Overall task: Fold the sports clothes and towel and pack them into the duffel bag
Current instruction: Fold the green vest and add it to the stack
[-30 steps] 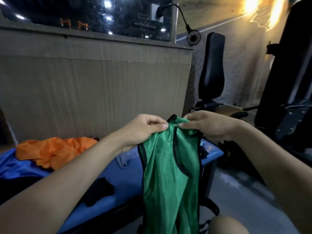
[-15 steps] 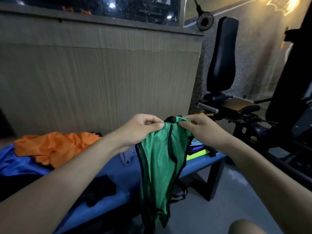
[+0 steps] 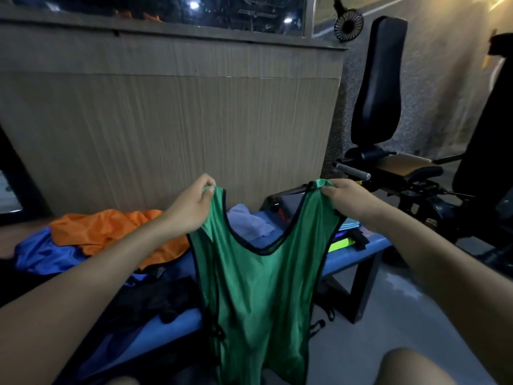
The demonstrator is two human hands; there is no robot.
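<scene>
Two hands are up at the centre of the frame, each pinching one shoulder strap of the green vest [image 3: 258, 287], so the garment hangs spread between them. Left hand [image 3: 191, 207] grips the strap at centre-left, right hand [image 3: 347, 201] grips the strap at centre-right, both closed tight on fabric, held well apart at about the same height. That sets the key relation: the vest's long axis runs straight down from the hands toward the bottom of the frame, neckline dipping between the straps, hem out of sight near the lower edge. It hangs in the air in front of the blue worktop [image 3: 358, 251], not lying on it. Neither hand is nearer; the vest is centred between them, so a fold looks likely to bring strap to strap. Behind, at mid-left, an orange garment [image 3: 111, 232] sits crumpled on the worktop beside blue fabric [image 3: 41, 254], with dark clothing [image 3: 166, 301] lower down. I cannot pick out the duffel bag with any confidence, so the packing target stays unclear.
</scene>
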